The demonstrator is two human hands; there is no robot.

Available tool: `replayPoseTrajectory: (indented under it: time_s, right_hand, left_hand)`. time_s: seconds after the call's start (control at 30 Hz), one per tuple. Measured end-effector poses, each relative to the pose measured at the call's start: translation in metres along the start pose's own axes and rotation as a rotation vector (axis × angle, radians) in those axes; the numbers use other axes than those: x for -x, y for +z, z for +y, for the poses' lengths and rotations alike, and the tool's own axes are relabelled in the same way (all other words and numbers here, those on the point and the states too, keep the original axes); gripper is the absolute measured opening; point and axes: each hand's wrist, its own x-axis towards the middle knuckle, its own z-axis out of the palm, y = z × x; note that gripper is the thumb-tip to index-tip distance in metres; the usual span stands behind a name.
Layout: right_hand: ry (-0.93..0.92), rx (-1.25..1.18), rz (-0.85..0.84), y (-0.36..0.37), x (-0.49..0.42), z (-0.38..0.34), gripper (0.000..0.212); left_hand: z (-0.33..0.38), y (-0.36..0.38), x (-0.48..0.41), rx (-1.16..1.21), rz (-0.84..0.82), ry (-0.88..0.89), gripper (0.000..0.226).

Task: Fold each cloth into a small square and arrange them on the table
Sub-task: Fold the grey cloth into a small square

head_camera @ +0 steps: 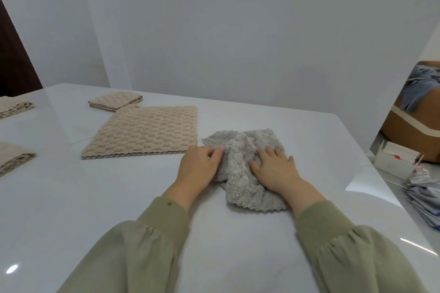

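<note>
A crumpled grey fluffy cloth [245, 169] lies on the white table [119, 197] in front of me. My left hand [198, 165] holds its left edge, fingers curled into the fabric. My right hand [273, 169] rests flat on the cloth's right side with fingers spread. To the left lies a large beige textured cloth [145, 132], spread flat as a stack. Behind it sits a small folded beige square [115, 100]. Two more folded beige cloths show at the left edge, one further back [13, 106] and one nearer [13, 159].
A white wall stands close behind the table. Off the table's right edge are a brown cardboard box [414, 131] with blue fabric in it, a small white box [395, 160] and a folded grey-blue umbrella [423, 195]. A dark door frame is at far left.
</note>
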Motion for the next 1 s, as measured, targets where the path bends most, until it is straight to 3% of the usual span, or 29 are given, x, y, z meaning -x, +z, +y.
replayPoseTrajectory:
  time_s: [0.07,0.13,0.23,0.3,0.4,0.5,0.6,0.63,0.7,0.8,0.9,1.0]
  right_hand:
    - [-0.028,-0.038,-0.007,0.001,0.001,0.005,0.06]
    - [-0.024,-0.034,0.003,0.002,0.0,0.006,0.059]
    - [0.004,-0.023,-0.012,0.001,-0.001,0.007,0.058]
    - [0.043,-0.012,-0.018,-0.001,-0.001,0.013,0.056]
    - [0.123,-0.03,0.042,-0.003,-0.001,0.024,0.053]
    - [0.132,-0.051,0.214,-0.006,0.003,0.024,0.05]
    - [0.06,-0.091,0.399,-0.008,0.016,0.013,0.043]
    - [0.04,-0.107,0.432,-0.007,0.021,0.009,0.04]
    - [0.034,-0.136,0.472,-0.003,0.034,0.004,0.035]
    - [0.187,-0.2,0.436,-0.003,0.045,0.009,0.035]
    - [0.374,-0.091,0.283,-0.008,0.048,0.025,0.044]
    - [0.386,-0.099,0.22,-0.01,0.047,0.033,0.043]
  left_hand:
    - [0.005,0.008,0.001,-0.087,-0.085,-0.057,0.05]
    - [0.006,0.01,0.001,0.031,-0.095,-0.119,0.04]
    - [0.009,-0.001,0.004,0.269,0.007,-0.224,0.024]
    - [0.005,-0.009,0.004,0.427,0.123,-0.33,0.025]
    - [0.003,-0.017,0.008,0.496,0.132,-0.384,0.019]
    - [0.008,-0.021,0.014,0.369,0.154,-0.27,0.004]
    - [0.007,-0.019,0.017,-0.229,0.249,0.016,0.029]
    - [0.006,-0.017,0.017,-0.33,0.259,0.132,0.035]
    - [0.011,-0.014,0.019,-0.324,0.156,0.298,0.039]
    - [0.024,0.0,0.032,-0.248,-0.178,0.443,0.046]
    - [0.036,0.02,0.047,-0.392,-0.474,0.436,0.068]
    - [0.036,0.029,0.05,-0.536,-0.522,0.42,0.074]
